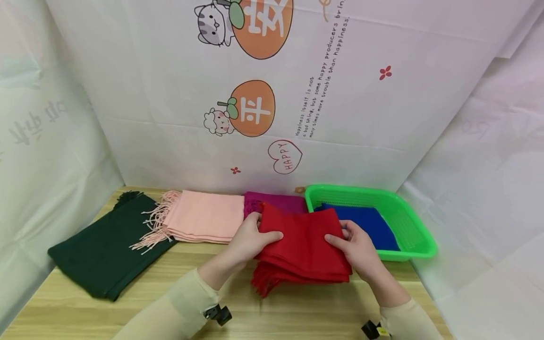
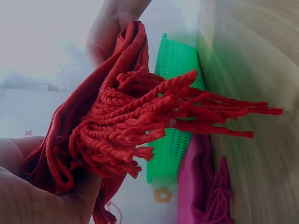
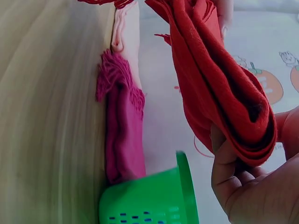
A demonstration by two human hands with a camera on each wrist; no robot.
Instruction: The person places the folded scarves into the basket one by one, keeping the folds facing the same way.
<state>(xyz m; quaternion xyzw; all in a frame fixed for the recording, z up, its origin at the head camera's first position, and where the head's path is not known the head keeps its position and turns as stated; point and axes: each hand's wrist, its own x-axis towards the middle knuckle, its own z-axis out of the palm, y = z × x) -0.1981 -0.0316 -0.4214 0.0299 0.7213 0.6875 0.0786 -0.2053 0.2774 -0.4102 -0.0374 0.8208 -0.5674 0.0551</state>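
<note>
The left hand (image 1: pixel 250 241) and the right hand (image 1: pixel 354 248) each pinch one side of the folded red scarf (image 1: pixel 303 248), holding it above the wooden table (image 1: pixel 85 311) so the folds stay together, beside the green basket (image 1: pixel 418 236).

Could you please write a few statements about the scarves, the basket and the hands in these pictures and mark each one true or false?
1. Both hands hold the red scarf. True: left hand, right hand.
2. The green basket holds a pink scarf. False: a blue scarf lies in it.
3. The dark green scarf lies farthest left. True.
4. The red scarf is spread flat. False: it is folded, fringe hanging.
</note>
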